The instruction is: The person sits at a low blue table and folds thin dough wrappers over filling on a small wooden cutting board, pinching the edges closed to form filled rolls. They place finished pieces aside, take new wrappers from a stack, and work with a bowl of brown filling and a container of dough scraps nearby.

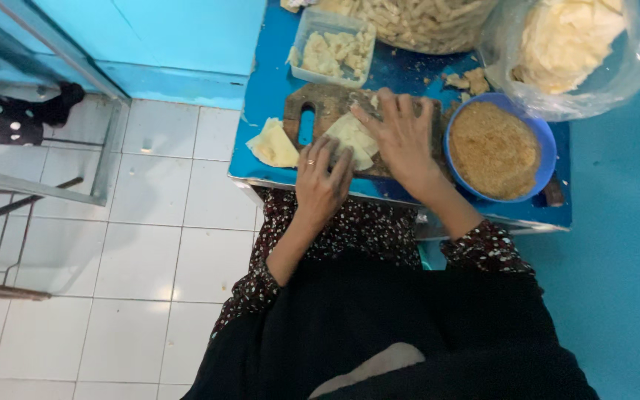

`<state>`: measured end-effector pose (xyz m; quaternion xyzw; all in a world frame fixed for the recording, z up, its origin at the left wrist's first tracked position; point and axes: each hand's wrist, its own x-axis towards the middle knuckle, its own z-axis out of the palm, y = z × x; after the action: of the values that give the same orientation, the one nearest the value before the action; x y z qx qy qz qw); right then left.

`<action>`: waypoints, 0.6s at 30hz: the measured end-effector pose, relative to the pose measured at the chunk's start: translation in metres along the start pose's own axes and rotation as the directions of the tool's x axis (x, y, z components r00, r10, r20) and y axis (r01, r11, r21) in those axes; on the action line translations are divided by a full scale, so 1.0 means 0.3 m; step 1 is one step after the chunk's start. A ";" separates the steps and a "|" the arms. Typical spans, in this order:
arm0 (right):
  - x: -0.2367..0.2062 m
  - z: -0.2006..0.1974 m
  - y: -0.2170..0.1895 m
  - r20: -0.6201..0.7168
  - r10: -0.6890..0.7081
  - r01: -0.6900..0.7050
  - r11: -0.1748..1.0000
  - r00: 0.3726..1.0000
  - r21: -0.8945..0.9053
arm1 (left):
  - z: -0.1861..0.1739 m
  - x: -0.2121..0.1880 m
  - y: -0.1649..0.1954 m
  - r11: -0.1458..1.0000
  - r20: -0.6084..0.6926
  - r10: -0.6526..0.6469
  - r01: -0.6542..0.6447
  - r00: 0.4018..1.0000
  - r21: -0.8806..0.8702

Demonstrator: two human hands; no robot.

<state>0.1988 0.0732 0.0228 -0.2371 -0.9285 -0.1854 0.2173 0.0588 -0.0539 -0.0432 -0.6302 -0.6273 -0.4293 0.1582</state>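
Observation:
On a dark wooden cutting board lies a pale yellow sheet of dough or wrapper. My left hand, a ring on one finger, presses down on the sheet's near left corner. My right hand lies flat over the sheet's right side, fingers spread. Neither hand lifts anything. A second pale folded sheet rests on the blue table just left of the board.
A blue bowl of brown crumbs stands right of the board. Behind are a clear tub of pale pieces, a large basket of rolled pieces and a plastic bag of yellow sheets. White floor tiles and metal bars lie left.

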 end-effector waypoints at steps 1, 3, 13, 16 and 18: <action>-0.008 -0.008 -0.009 0.004 0.016 -0.016 1.000 1.000 -0.012 | -0.003 0.002 -0.001 1.000 0.010 -0.011 0.011 1.000 -0.009; -0.039 -0.049 -0.011 0.016 0.059 -0.058 0.997 0.998 -0.046 | -0.009 0.004 0.003 1.000 0.033 -0.023 0.024 0.999 -0.017; -0.297 -0.259 0.210 0.376 0.443 -0.534 0.825 0.814 0.185 | -0.020 0.023 0.007 0.994 0.114 -0.105 0.104 0.988 0.015; -0.322 -0.255 0.237 0.478 0.395 -0.539 0.816 0.785 0.210 | -0.023 0.025 -0.003 0.991 0.131 -0.135 0.137 0.982 -0.007; -0.334 -0.253 0.250 0.445 0.340 -0.506 0.795 0.828 0.334 | -0.037 0.023 -0.010 0.985 0.147 -0.160 0.167 0.976 -0.037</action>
<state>0.3413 0.0646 0.0550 -0.4171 -0.8906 0.1299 0.1263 0.0510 -0.0571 -0.0327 -0.6094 -0.6760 -0.4098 0.0611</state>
